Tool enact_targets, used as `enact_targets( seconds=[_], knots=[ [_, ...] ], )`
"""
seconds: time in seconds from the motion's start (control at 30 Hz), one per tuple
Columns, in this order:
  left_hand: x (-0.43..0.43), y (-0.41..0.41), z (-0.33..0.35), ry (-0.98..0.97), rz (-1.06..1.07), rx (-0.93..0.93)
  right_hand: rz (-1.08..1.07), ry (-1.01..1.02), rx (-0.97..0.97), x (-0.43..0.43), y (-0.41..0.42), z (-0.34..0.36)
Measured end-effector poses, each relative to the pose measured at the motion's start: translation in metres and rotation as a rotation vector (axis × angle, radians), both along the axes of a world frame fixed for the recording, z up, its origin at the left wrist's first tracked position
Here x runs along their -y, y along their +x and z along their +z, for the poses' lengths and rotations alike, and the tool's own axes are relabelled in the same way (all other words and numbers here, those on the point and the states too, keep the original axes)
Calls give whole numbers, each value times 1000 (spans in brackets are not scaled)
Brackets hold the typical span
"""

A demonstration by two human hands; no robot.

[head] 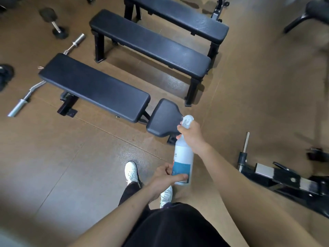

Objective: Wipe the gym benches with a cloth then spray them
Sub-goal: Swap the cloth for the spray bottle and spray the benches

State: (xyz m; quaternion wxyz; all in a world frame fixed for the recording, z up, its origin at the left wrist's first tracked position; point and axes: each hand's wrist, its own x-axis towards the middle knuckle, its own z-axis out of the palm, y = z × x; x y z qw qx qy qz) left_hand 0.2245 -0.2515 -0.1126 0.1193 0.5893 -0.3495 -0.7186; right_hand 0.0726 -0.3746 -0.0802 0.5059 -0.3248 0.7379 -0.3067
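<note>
Brown rubber gym flooring [71, 166] carries three black padded benches lying side by side: the nearest bench [94, 86], the middle bench [149, 43] and the far bench [178, 15], whose upper end is cut off by the frame edge. Near the nearest bench's small seat pad [162, 118], the right hand [191, 135] grips the neck of a white plastic spray bottle with a blue label [184, 154]; the left hand [163, 177] holds its base, thumb across the label, fingers hidden behind
</note>
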Motion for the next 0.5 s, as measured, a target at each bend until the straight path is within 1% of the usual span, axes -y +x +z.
enact_targets(
  seconds=[0.1, 0.23, 0.3, 0.4, 0.5],
  knots=[
    [-8, -10, 0, -21, 7, 13, 16, -33, -49, -12, -12, 0],
    [-7, -7, 5, -33, 56, 20, 71, -82, -5, -9, -4, 6],
    [-3, 3, 6, -31, 80, 15, 126, -97, -14, 2, 12, 10],
    [12, 29, 4, -40, 136, -3, 212, -92, -129, 25, 47, 13],
    [35, 68, -1, -67, 177, 3, 209, -80, -171, 53, 89, 13]
  ],
)
